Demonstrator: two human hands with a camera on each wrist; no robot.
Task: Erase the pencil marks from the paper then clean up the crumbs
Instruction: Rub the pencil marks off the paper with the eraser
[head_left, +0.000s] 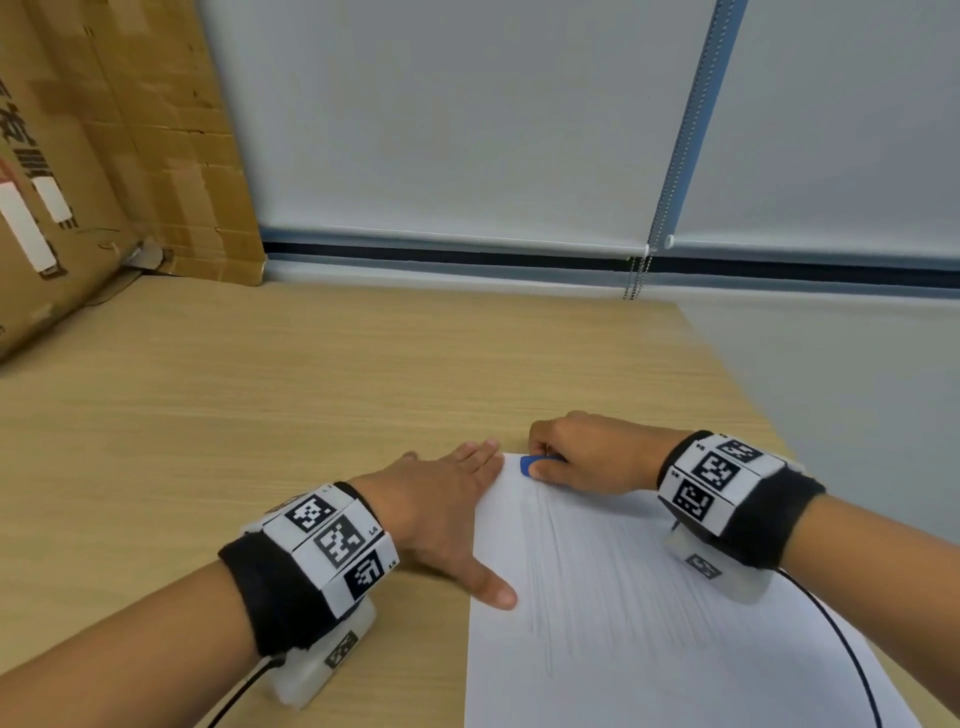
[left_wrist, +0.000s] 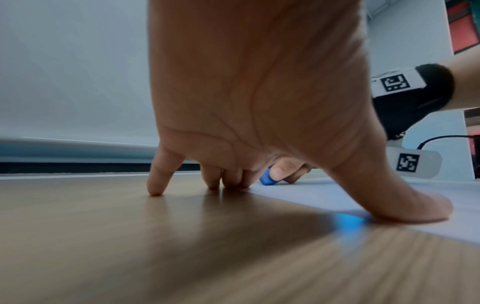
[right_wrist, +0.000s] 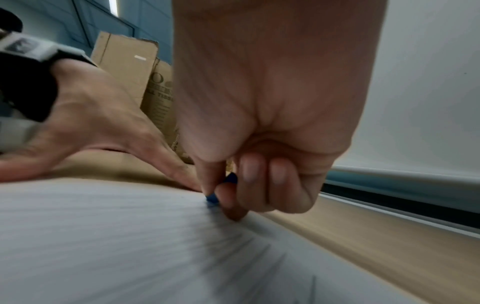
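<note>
At lower centre of the head view, the right hand (head_left: 587, 457) has its grip closed tight on one blue eraser (head_left: 531, 464), pinched between thumb and curled fingers (right_wrist: 249, 170) so only its two ends show. Its lower tip (right_wrist: 211, 199) touches the paper (head_left: 649, 623) at the sheet's far left corner. The left hand (head_left: 441, 509) lies flat and spread, holding nothing: fingers (left_wrist: 158, 176) straight on the bench (head_left: 234, 415) along the paper's left edge, thumb (left_wrist: 415, 203) pressing on the sheet. One sheet is seen, its near end cut off by the bottom of the frame. Faint grey pencil strokes (head_left: 561, 571) run down it, too blurred to count. Crumbs, if any, cannot be made out. Two cardboard boxes (head_left: 78, 156) stand at upper left, cropped by the frame.
</note>
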